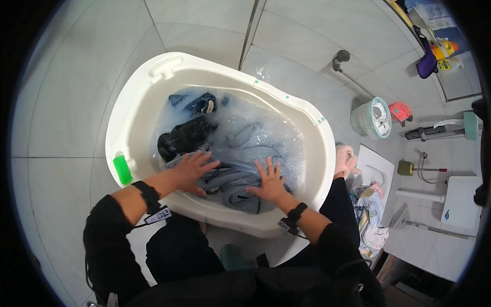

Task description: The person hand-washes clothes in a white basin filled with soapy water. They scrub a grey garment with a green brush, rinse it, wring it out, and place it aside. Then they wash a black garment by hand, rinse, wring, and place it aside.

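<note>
A white plastic bathtub (132, 96) stands in front of me, holding cloudy, sudsy water (249, 103). Wet grey cloth (241, 172), apparently a garment with a dark cord, lies in its near half. My left hand (191, 170) is spread with the fingers apart over the left part of this cloth. On its right part, my right hand (270, 180) is also spread, palm down. Whether either palm presses on the fabric is hard to tell. Beyond my left hand lies a black wet garment (186, 136), and farther back a dark blue one (201, 103) with a pale patch.
A bright green block (122, 169) sits on the tub's left rim. To the right are a pink plush slipper (345, 159), a squat toilet (378, 161) with a heap of clothes (370, 218) beside it, a waste basket (370, 117) and a toilet brush (406, 168).
</note>
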